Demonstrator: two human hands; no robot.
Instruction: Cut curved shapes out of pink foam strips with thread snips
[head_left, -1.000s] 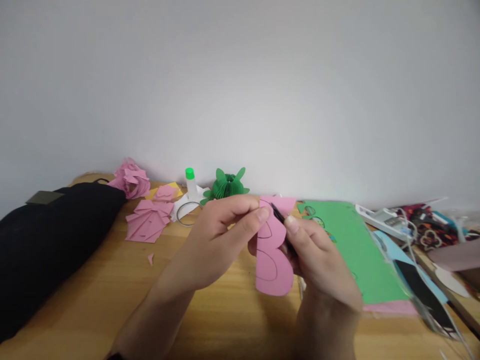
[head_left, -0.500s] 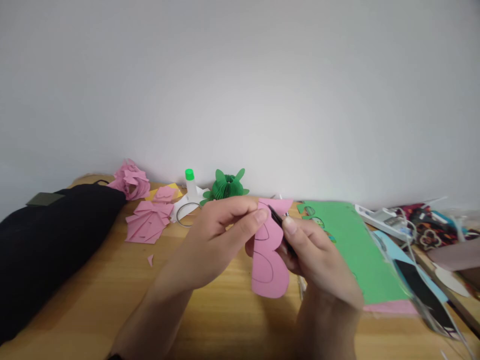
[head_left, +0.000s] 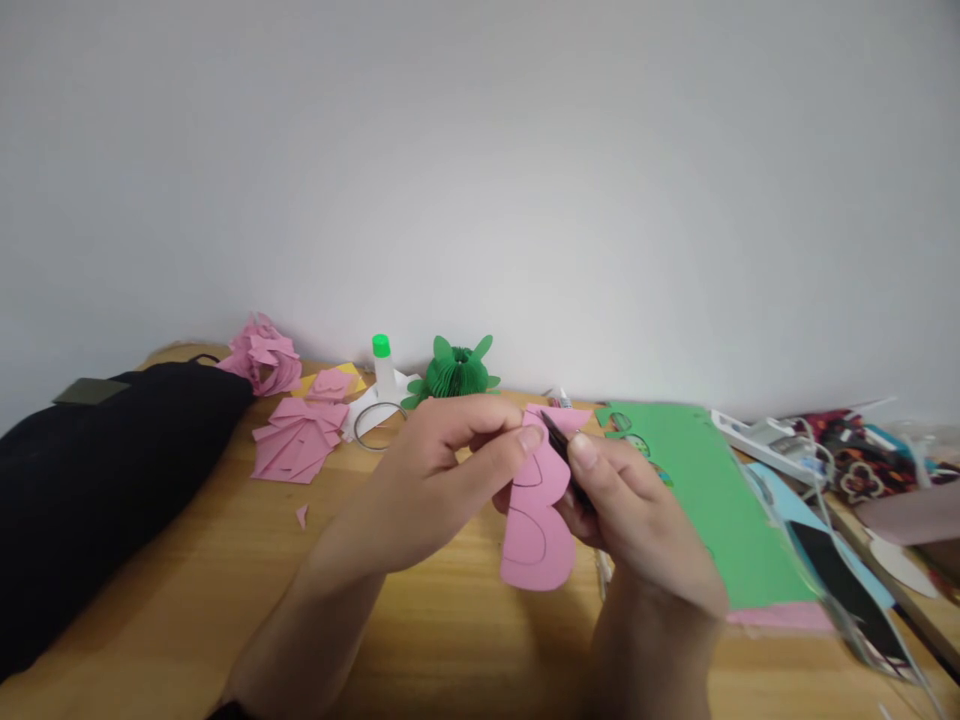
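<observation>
Pinched between the thumb and fingers of my left hand is a piece of pink paper with a scalloped right edge and curved pen lines drawn on it. My right hand is closed around small dark scissors. Their blades lie against the upper right edge of the paper, where a strip bends off to the right. The scissors' handles are mostly hidden by my fingers.
Behind my hands stand a green paper honeycomb figure and a glue stick. Pink paper scraps lie at left, beside a black bag. Green paper sheets and a light blue sheet lie at right.
The pink paper has tilted slightly, its lower end shifting a little left and up. The scissors and both hands have barely moved; the view has shifted slightly.
</observation>
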